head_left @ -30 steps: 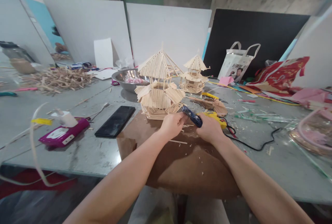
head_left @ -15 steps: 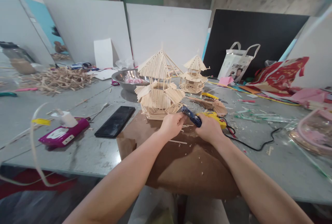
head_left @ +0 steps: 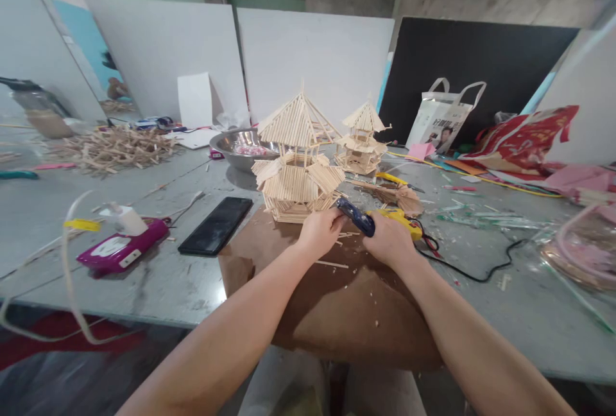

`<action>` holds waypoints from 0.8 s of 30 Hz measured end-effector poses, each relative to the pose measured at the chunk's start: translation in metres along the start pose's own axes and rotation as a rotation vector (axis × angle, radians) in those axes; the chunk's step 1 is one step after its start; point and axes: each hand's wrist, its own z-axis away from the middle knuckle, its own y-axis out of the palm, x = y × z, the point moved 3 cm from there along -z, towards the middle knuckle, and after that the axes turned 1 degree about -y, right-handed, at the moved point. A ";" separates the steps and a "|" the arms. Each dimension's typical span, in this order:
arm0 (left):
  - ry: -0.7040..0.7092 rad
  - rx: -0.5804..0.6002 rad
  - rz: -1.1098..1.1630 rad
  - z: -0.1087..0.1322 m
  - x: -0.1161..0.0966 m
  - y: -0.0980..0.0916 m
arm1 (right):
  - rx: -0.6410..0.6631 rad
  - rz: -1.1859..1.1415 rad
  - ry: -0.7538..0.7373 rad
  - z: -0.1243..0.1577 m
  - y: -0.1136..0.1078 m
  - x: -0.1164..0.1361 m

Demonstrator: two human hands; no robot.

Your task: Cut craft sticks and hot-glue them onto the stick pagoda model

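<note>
A two-tier pavilion model of wooden sticks (head_left: 297,162) stands on a brown paper sheet (head_left: 337,300). My left hand (head_left: 320,232) is closed at the model's base on its right side; what its fingers pinch is hidden. My right hand (head_left: 391,241) is wrapped round a blue-handled tool (head_left: 357,216) whose tip points at the model's base. A yellow glue gun (head_left: 399,218) with a black cord (head_left: 476,271) lies just behind my right hand.
A smaller stick pavilion (head_left: 362,140) stands behind. A steel bowl (head_left: 235,146), a black phone (head_left: 215,225), a purple box (head_left: 120,249), a pile of sticks (head_left: 113,146), a white bag (head_left: 445,121) and red and pink wrappings (head_left: 524,140) lie on the grey table (head_left: 58,210).
Both hands stay at the model's base with the blue tool; the view has shifted very slightly.
</note>
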 end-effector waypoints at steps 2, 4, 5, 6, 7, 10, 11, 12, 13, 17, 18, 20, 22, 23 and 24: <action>0.000 0.010 -0.008 0.000 0.000 0.000 | 0.004 -0.019 -0.002 0.000 0.001 0.000; 0.002 0.019 -0.019 0.000 -0.001 0.000 | 0.012 -0.033 -0.003 0.000 0.001 -0.001; 0.001 0.022 -0.028 0.000 -0.001 0.000 | 0.017 -0.037 -0.004 0.000 0.001 -0.001; -0.003 0.024 -0.034 0.000 -0.001 0.000 | 0.020 -0.040 -0.006 0.000 0.000 -0.001; -0.008 0.025 -0.038 0.000 -0.001 0.000 | 0.023 -0.041 -0.008 0.000 0.000 -0.001; -0.018 0.029 -0.026 -0.001 0.000 0.000 | 0.029 -0.031 -0.007 0.000 -0.001 0.000; -0.017 0.029 -0.017 -0.001 0.000 0.000 | 0.029 -0.025 -0.002 0.000 -0.001 0.000; -0.015 0.028 -0.008 -0.001 0.001 0.001 | 0.029 -0.020 0.001 0.001 -0.001 0.000; -0.011 0.026 -0.001 -0.001 0.001 0.000 | 0.029 -0.015 0.003 0.001 -0.001 0.001; 0.017 0.018 0.036 -0.001 0.000 0.000 | 0.027 -0.005 0.003 0.001 -0.001 0.001; 0.021 0.016 0.041 -0.001 0.000 0.000 | 0.029 -0.003 0.003 0.001 -0.001 0.001; 0.025 0.012 0.044 -0.001 0.001 0.000 | 0.033 0.003 0.002 0.000 -0.001 0.001; 0.029 0.008 0.044 0.000 0.001 0.000 | 0.037 0.010 0.000 0.000 -0.001 0.000; 0.030 0.007 0.046 0.000 0.001 0.000 | 0.038 0.015 0.001 0.000 -0.001 0.000; 0.031 0.005 0.049 0.000 0.001 0.000 | 0.038 0.020 0.003 -0.001 -0.001 0.000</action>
